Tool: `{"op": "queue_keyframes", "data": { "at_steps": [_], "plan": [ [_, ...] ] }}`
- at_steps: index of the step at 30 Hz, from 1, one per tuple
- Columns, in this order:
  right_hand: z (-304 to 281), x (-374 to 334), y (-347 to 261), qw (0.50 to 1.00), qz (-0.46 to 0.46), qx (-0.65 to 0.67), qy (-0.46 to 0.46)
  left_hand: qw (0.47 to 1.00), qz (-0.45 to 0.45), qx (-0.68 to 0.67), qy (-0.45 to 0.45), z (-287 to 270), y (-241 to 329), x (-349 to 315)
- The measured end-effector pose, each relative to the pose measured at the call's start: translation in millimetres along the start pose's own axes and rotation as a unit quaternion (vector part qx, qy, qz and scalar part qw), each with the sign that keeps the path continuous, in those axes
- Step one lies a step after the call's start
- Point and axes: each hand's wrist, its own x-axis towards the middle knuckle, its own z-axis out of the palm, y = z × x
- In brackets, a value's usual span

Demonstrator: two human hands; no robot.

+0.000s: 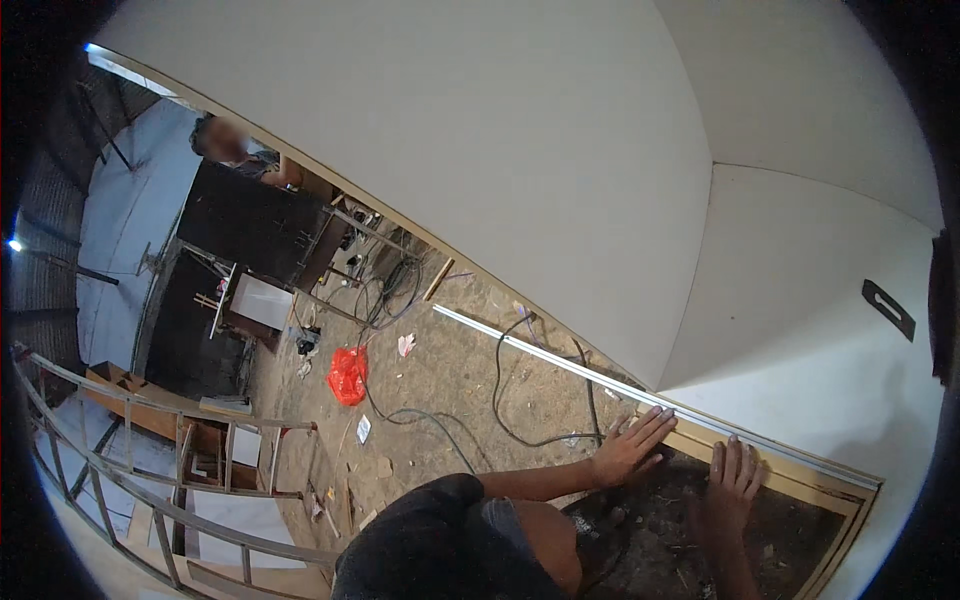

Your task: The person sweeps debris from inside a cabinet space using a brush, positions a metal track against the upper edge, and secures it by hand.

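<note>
A long white strip with grooves (pixel 560 362), like a sliding-door track, lies along the front edge of a pale cabinet panel. Its far end sticks out to the left over the floor. My left hand (pixel 635 447) rests its outstretched fingertips on the strip and the wooden edge (pixel 700 436) beneath it. Just to the right, my right hand (pixel 735 480) lays its fingers flat against the same edge, with fingertips near the strip. Neither hand is wrapped round anything. The palms are partly in shadow.
A large white panel (pixel 480 150) rises ahead, joined to a side panel with a dark slotted plate (pixel 888 310). Cables (pixel 500 400), a red plastic bag (pixel 347 376) and scraps litter the floor. A metal frame (pixel 190 415) stands left; another person (pixel 235 145) is at the back left.
</note>
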Motion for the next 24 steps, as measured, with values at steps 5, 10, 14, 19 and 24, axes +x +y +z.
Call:
{"op": "queue_keyframes", "data": {
  "at_steps": [5, 10, 14, 19, 24],
  "plan": [
    [27, -14, 25, 0.994, -0.005, -0.091, 0.057, 0.995, 0.007, -0.099, -0.034, 34, 20, 13],
    [10, 14, -2, 0.996, -0.084, -0.014, 0.04, 0.991, -0.011, -0.116, 0.062, 3, -14, 0],
    [14, 6, 14, 0.999, -0.045, -0.012, 0.026, 0.997, 0.015, 0.029, 0.066, 24, -6, 7],
    [16, -9, 18, 0.999, -0.019, 0.037, 0.008, 0.996, 0.027, 0.04, 0.081, 29, 7, 8],
    [6, 0, 15, 0.999, -0.034, 0.008, -0.002, 0.994, 0.023, 0.046, 0.092, 27, 0, 4]
  ]
}}
